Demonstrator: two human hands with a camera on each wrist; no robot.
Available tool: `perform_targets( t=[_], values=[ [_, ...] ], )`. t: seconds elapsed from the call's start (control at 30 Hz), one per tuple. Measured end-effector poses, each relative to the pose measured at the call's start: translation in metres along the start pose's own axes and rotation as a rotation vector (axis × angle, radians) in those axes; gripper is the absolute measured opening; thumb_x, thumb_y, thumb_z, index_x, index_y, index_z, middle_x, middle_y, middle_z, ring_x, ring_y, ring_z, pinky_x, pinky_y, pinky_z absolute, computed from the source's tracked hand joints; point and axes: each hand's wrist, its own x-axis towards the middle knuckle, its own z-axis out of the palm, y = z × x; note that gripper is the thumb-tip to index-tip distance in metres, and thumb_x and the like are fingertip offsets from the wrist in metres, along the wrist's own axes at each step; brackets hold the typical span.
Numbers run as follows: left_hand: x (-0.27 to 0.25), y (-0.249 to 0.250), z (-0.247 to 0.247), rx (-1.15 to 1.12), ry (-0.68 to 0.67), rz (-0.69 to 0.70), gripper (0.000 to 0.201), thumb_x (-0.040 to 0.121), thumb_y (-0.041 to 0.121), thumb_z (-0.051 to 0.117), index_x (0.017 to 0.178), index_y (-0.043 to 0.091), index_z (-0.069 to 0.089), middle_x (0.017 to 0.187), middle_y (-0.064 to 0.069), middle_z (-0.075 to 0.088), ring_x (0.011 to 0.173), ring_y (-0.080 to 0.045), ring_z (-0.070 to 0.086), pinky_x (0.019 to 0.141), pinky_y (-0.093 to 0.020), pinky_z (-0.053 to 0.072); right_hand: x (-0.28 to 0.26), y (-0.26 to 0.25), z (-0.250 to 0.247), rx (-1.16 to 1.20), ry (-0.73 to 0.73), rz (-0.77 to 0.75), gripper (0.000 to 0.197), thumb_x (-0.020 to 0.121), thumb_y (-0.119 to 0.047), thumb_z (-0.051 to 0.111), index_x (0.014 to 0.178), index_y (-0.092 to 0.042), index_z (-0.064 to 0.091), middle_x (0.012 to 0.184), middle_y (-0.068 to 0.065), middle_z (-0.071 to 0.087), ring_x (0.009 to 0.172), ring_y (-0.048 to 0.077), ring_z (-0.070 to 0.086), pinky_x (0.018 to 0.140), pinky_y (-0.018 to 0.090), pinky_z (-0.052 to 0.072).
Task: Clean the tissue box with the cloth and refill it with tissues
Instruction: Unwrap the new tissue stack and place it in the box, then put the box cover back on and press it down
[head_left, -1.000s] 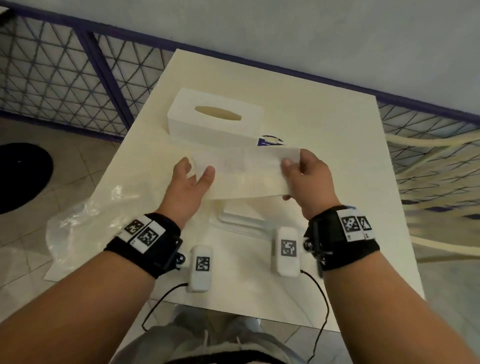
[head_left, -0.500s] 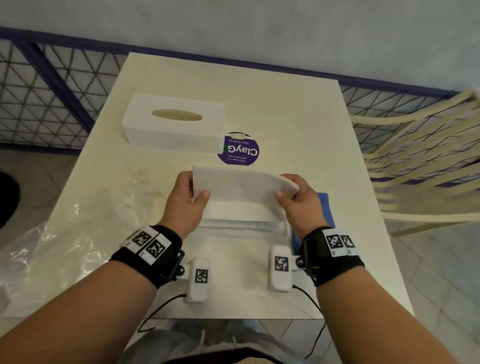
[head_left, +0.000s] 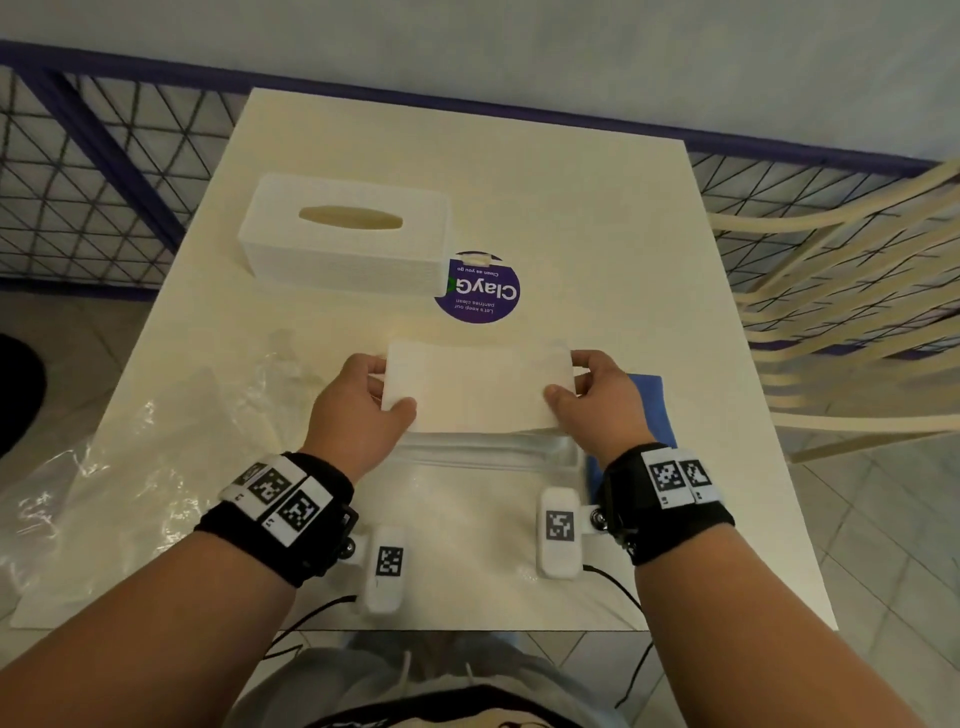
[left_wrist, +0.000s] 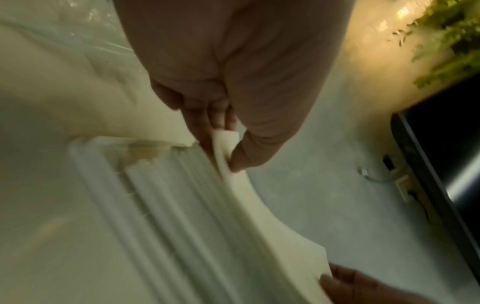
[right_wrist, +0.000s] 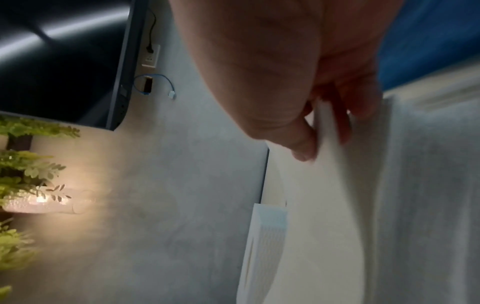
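Head view: clear plastic wrap (head_left: 130, 467) trails off the cream worktop (head_left: 597, 218); left hand (head_left: 358, 410) and right hand (head_left: 597, 400) each keep a pinching grip on the tissues (head_left: 478, 387), hiding most of a blue cloth (head_left: 652, 410); tissue box (head_left: 345, 234) sits beyond

— From where does the head view look?
— From above the near edge of the table (head_left: 597, 208), forward and down, taking in both forearms, a railing and a chair.
— And the wrist views?
— Each sits close under its palm, looking along the fingers. The left wrist view faces right, across the tissue stack (left_wrist: 259, 216) to the other hand; the right wrist view faces left.
— What do they share?
— All three show the tissue stack; both wrist views catch the same wall, dark screen and plant.
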Motion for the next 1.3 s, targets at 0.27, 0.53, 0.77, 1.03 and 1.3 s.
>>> perform_targets(
  t=[0.27, 0.53, 0.77, 1.03, 1.3],
  values=[
    [-0.006, -0.007, 0.003, 0.361, 0.101, 0.398, 0.044, 0.081, 0.042, 0.051, 0.124, 0.035, 0.057, 0.134, 0.007, 0.050, 0.126, -0.021, 0.038, 0.089, -0.034, 0.017, -0.004, -0.003, 0.006, -0.233, 0.125, -0.188, 0.039, 0.083, -0.023, 0.062, 0.122, -0.025, 0.059, 0.127, 0.002, 0.051, 0.116, 0.023, 0.050, 0.098, 0.030, 0.043],
    [-0.003, -0.020, 0.012, 0.482, -0.024, 0.355, 0.044, 0.084, 0.048, 0.040, 0.125, 0.040, 0.057, 0.140, 0.012, 0.048, 0.131, -0.015, 0.036, 0.088, -0.033, 0.014, -0.010, -0.005, 0.021, -0.455, -0.071, -0.178, 0.044, 0.082, -0.030, 0.064, 0.125, -0.024, 0.058, 0.130, -0.003, 0.044, 0.124, 0.024, 0.034, 0.100, 0.027, 0.035],
    [0.008, -0.001, -0.005, 0.445, -0.022, 0.340, 0.037, 0.091, 0.044, 0.047, 0.125, 0.035, 0.058, 0.137, 0.008, 0.048, 0.129, -0.018, 0.037, 0.093, -0.038, 0.020, -0.002, -0.025, 0.010, -0.532, -0.145, -0.117, 0.041, 0.082, -0.033, 0.061, 0.123, -0.029, 0.059, 0.131, -0.002, 0.045, 0.125, 0.025, 0.037, 0.103, 0.039, 0.040],
    [0.121, 0.043, -0.065, 0.713, 0.021, 0.150, 0.056, 0.087, 0.033, 0.053, 0.140, 0.023, 0.040, 0.141, -0.003, 0.040, 0.128, -0.027, 0.038, 0.101, -0.045, 0.026, 0.033, -0.107, 0.014, -0.548, -0.196, -0.244, 0.036, 0.085, -0.030, 0.061, 0.120, -0.022, 0.062, 0.132, 0.002, 0.053, 0.120, 0.024, 0.050, 0.102, 0.032, 0.041],
    [0.160, 0.009, -0.096, 0.772, 0.007, -0.034, 0.075, 0.079, 0.032, 0.062, 0.144, 0.031, 0.027, 0.148, -0.004, 0.031, 0.131, -0.029, 0.034, 0.104, -0.048, 0.027, 0.084, -0.205, 0.110, -0.761, -0.287, -0.365, 0.064, 0.084, -0.017, 0.059, 0.143, -0.023, 0.036, 0.128, 0.007, 0.047, 0.116, 0.027, 0.052, 0.097, 0.041, 0.049]
  ],
)
